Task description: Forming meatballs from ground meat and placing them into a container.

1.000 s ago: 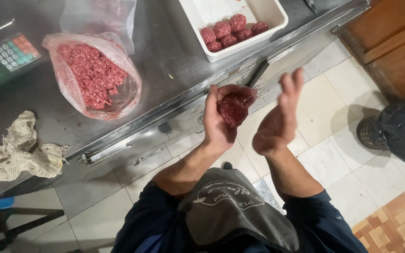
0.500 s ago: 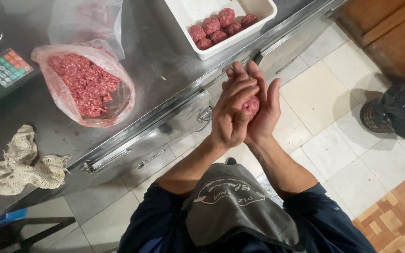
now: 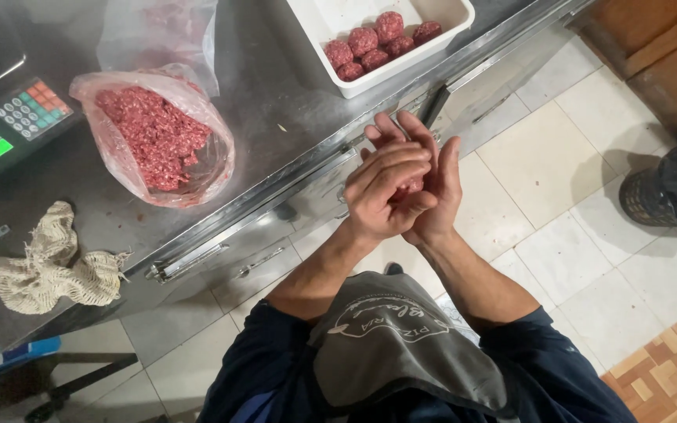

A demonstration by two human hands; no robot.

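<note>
We had both hands clenched on a meat lump (image 3: 410, 186), left hand (image 3: 385, 192) cupped over right hand (image 3: 432, 184), pressing it round; finished meatballs (image 3: 378, 45) sat in the white tray (image 3: 448, 35) on the bench (image 3: 276, 102).

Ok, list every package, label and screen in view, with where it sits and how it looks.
Scale: far left on the steel counter, dark body, two green screens, coloured keys.
Bag of minced meat: right of the scale, clear plastic, open, red inside.
Apron print: grey apron at bottom centre, white oval outline.
</note>
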